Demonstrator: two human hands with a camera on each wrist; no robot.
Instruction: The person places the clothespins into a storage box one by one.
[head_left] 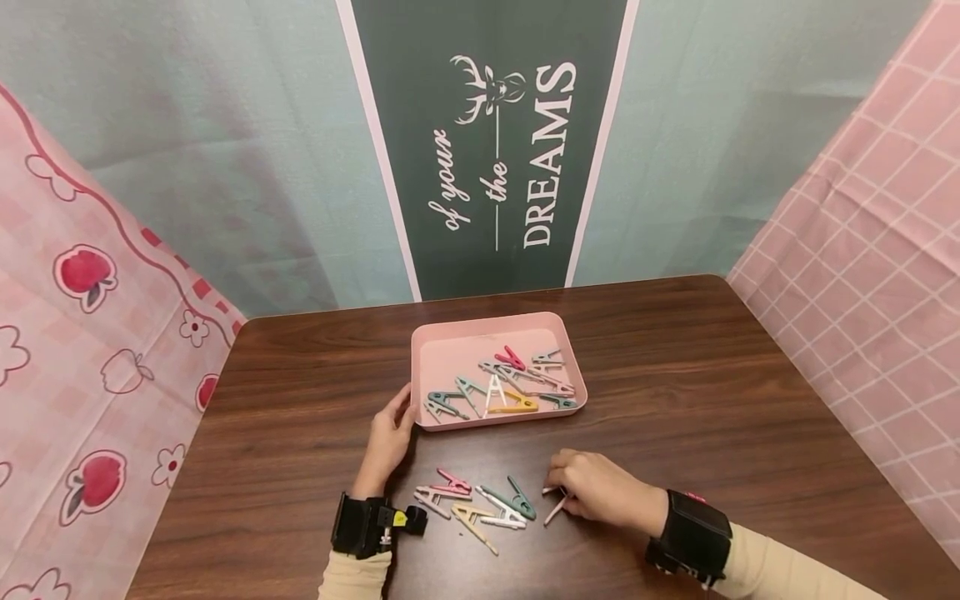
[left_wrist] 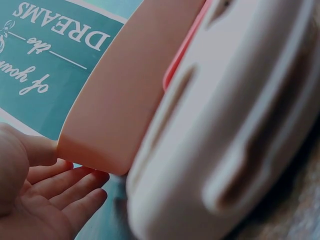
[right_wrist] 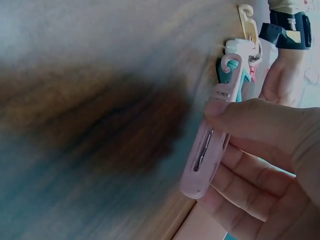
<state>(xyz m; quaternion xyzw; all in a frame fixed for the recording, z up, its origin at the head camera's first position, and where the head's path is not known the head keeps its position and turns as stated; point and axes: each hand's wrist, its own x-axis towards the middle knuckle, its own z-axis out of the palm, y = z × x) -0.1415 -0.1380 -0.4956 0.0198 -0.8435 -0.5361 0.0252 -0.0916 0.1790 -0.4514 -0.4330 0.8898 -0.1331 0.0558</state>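
Note:
A pink tray [head_left: 491,422] holds several clothespins in green, white, pink, red and yellow. My left hand [head_left: 387,440] touches its front left corner; in the left wrist view the thumb [left_wrist: 42,151] meets the tray wall [left_wrist: 117,105] and the other fingers stretch out fairly straight beside it. Right of the loose clothespins, my right hand [head_left: 600,487] pinches a pale pink clothespin [right_wrist: 204,157] between thumb and fingers, low over the table. Between the hands lie a yellow clothespin [head_left: 472,527], a dark green clothespin [head_left: 517,502], white ones and pink ones [head_left: 453,482].
The brown wooden table [head_left: 675,375] spreads around the tray. A teal curtain with a printed panel [head_left: 495,167] hangs behind it, with pink patterned cloths at either side. Both wrists wear black straps [head_left: 690,537]. A large blurred white clothespin shape fills the left wrist view's right side.

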